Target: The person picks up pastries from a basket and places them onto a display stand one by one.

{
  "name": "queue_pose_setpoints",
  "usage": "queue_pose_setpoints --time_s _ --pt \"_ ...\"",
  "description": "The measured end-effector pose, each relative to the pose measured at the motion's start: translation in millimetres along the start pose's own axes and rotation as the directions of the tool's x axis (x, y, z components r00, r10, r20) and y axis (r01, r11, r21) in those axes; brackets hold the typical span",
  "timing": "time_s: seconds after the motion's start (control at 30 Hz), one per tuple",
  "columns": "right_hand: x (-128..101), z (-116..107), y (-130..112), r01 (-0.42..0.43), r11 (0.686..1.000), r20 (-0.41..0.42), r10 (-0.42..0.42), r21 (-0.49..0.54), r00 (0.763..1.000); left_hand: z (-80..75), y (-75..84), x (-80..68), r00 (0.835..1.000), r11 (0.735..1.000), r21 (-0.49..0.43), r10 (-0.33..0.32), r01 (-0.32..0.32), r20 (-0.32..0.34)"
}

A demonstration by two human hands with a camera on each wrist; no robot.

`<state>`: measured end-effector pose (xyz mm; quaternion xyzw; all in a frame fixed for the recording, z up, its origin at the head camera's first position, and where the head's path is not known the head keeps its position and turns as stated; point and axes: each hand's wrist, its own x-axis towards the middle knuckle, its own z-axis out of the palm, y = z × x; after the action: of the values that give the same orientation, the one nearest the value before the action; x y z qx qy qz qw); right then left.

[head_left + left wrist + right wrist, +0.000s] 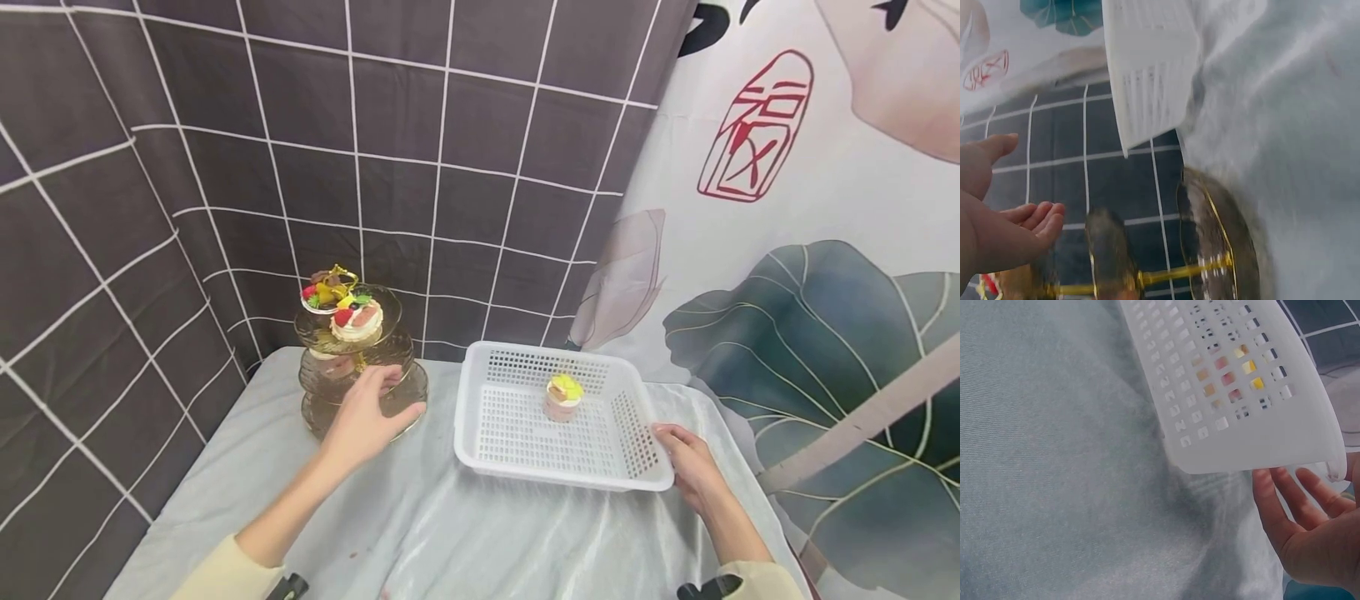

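Note:
My left hand (369, 414), fingers spread from the thumb and holding nothing, hovers in front of a tiered amber tray stand (415, 390) with a gold stem. On its top tier sit a tart (358, 323) with cream, a strawberry and other fruit, and a second fruit-topped dessert (318, 298); another dessert (330, 364) shows partly on a lower tier. My right hand (693, 467) holds the right end of a white plastic basket (558, 481), thumb at the rim and fingers against the outer wall. Inside the basket stands a dessert cup (562, 398) with yellow topping.
A pale grey cloth (442, 542) covers the table. Behind it hangs a dark curtain (397, 117) with a white grid, and at the right a white cloth (660, 167) printed with leaves and red characters.

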<state>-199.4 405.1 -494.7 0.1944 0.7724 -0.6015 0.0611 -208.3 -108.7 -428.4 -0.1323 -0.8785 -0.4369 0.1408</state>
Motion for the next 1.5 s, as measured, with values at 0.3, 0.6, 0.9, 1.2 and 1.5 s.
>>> queue_pose_setpoints --time_s 0.3,0.6,0.9,1.2,1.5 --pt "1.8 1.9 0.4 -0.002 1.0 -0.006 0.002 -0.016 1.0 48.5 12.7 7.6 0.997 0.998 -0.048 0.053 -0.05 0.049" --pt "2.5 -0.1 1.9 -0.007 1.0 -0.01 0.007 -0.011 1.0 101.7 21.7 17.3 0.989 0.987 -0.143 0.096 -0.08 0.11" --pt "3.2 -1.1 2.7 -0.013 1.0 -0.023 0.013 0.001 1.0 147.1 27.3 28.7 0.981 0.988 -0.138 0.096 -0.073 0.167" --pt "3.2 0.6 3.4 -0.011 1.0 -0.02 0.011 0.009 1.0 167.6 37.0 29.5 0.976 0.989 -0.144 0.052 -0.022 0.21" --pt "1.1 1.3 2.5 -0.018 1.0 -0.022 0.018 0.013 1.0 193.2 51.8 43.2 0.968 0.99 -0.136 0.063 -0.03 0.242"
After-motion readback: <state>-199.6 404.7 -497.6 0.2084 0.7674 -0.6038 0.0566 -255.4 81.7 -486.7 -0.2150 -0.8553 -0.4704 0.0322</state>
